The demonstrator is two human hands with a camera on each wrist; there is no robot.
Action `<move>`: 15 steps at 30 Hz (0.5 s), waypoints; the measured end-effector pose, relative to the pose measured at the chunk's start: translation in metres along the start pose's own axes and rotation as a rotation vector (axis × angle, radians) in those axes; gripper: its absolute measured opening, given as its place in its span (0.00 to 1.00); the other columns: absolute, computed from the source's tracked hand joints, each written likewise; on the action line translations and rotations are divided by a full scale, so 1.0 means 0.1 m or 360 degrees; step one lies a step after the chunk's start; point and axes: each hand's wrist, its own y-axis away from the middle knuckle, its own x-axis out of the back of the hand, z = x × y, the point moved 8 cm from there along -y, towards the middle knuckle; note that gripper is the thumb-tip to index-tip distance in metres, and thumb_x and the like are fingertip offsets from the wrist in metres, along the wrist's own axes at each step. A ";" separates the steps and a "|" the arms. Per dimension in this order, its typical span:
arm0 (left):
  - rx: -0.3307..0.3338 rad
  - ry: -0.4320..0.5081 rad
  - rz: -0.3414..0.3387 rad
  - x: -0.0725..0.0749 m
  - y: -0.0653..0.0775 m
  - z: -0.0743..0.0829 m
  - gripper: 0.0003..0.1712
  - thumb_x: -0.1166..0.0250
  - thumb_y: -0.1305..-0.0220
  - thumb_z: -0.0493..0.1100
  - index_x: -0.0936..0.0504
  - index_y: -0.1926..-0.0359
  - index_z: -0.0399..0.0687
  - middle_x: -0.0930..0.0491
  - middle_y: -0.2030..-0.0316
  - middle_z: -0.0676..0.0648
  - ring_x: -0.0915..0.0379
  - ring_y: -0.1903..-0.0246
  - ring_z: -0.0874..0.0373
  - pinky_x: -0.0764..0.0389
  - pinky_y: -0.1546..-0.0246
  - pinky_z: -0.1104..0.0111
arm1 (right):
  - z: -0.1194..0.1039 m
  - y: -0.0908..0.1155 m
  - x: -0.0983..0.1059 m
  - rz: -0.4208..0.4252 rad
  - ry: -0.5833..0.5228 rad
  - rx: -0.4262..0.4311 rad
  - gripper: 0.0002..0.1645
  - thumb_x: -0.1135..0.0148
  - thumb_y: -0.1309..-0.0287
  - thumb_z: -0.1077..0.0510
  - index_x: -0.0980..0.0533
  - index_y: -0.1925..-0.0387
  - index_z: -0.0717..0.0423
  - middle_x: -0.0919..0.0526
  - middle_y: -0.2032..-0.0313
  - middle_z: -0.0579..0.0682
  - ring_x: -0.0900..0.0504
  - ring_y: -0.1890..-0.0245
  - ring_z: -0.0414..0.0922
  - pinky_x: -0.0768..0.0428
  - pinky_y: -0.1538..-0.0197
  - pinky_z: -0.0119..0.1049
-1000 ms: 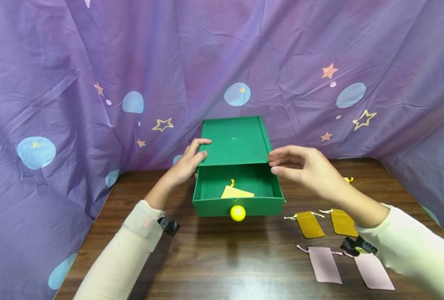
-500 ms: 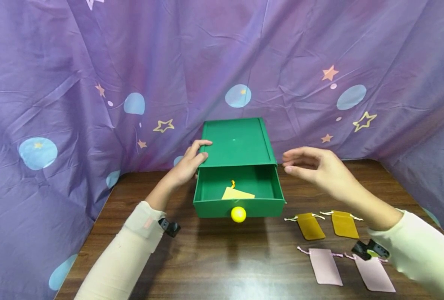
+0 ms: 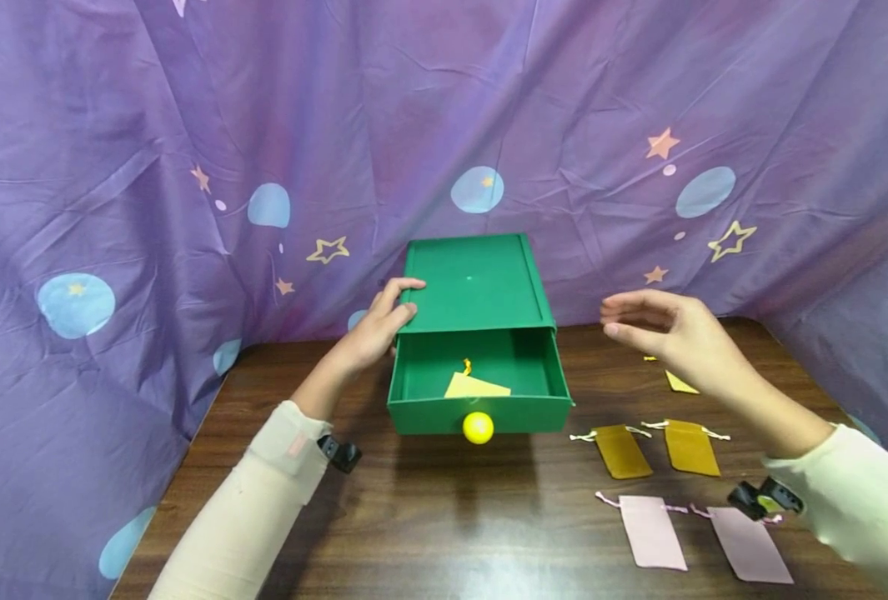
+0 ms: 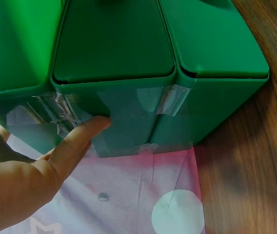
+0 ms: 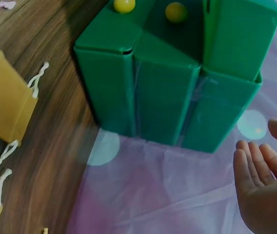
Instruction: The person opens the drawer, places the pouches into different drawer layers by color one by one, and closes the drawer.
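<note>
A green drawer cabinet (image 3: 474, 283) stands at the table's back, its top drawer (image 3: 481, 415) pulled out by a yellow round knob (image 3: 478, 427). Inside lies a pale yellow drawstring pouch (image 3: 477, 386), partly hidden by the drawer front. My left hand (image 3: 372, 332) rests against the cabinet's left side, with fingertips over the top edge; in the left wrist view a straight finger (image 4: 82, 137) presses on the side wall. Right of the cabinet my right hand (image 3: 657, 329) hovers in the air, fingers loosely extended, holding nothing.
Two mustard drawstring pouches (image 3: 622, 452) and two pink ones (image 3: 654, 533) lie on the wooden table (image 3: 444, 508) at the right. Behind them a yellow pouch (image 3: 681, 382) is partly covered by my right hand. A purple curtain (image 3: 338, 125) hangs behind the table.
My right hand has moved away from the cabinet's right edge toward the right, uncovering part of the yellow pouch on the table. My left hand and the drawer have stayed in place.
</note>
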 end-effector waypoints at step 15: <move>0.0022 -0.0008 -0.0001 0.00 0.00 -0.01 0.27 0.53 0.23 0.49 0.38 0.26 0.56 0.48 0.31 0.33 0.33 0.67 0.50 0.23 0.78 0.68 | 0.37 0.04 0.17 0.0071 0.0100 -0.0146 0.23 0.30 0.34 0.56 0.20 0.42 0.64 0.12 0.55 0.37 0.16 0.57 0.25 0.17 0.58 0.21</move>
